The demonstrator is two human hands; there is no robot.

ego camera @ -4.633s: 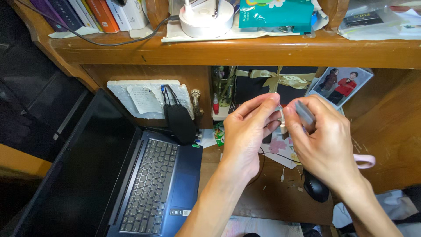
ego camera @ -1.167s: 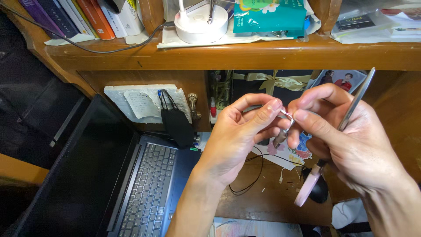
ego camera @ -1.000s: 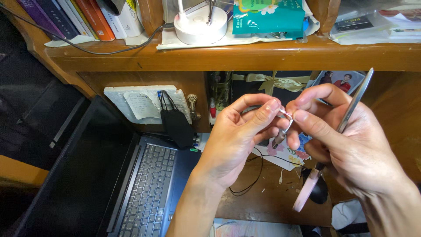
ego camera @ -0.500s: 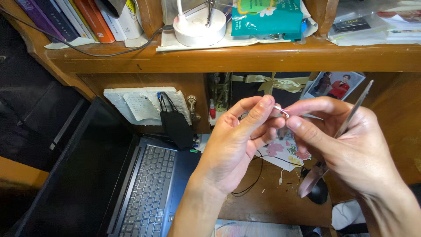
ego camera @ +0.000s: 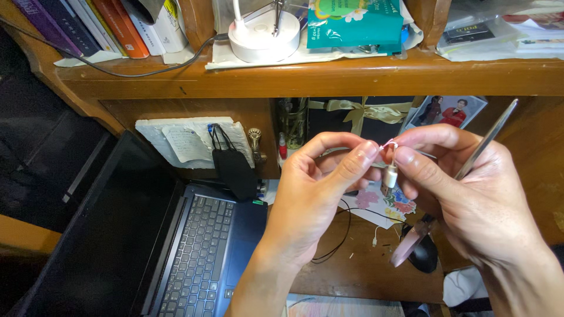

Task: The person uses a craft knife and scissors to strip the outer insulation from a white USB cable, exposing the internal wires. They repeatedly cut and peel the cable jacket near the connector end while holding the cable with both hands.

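My left hand (ego camera: 317, 194) and my right hand (ego camera: 470, 199) meet above the wooden desk (ego camera: 364, 270). Between their fingertips they pinch a small white plug-like piece (ego camera: 390, 175) with thin pinkish wire at its top. My right hand also holds a pair of scissors with a pink handle (ego camera: 464, 176); its metal blade points up to the right and the handle hangs below the palm. A thin black cable (ego camera: 335, 240) lies on the desk under my hands.
An open dark laptop (ego camera: 200, 252) sits at the left. A black face mask (ego camera: 234, 167) hangs by paper notes. On the shelf above stand books (ego camera: 111, 23), a white round lamp base (ego camera: 263, 36) and a teal packet (ego camera: 355, 22). A black mouse (ego camera: 424, 255) lies at the right.
Both hands have stayed together at the small white piece, shifting slightly. The scissors stay in my right hand with the blade pointing up.
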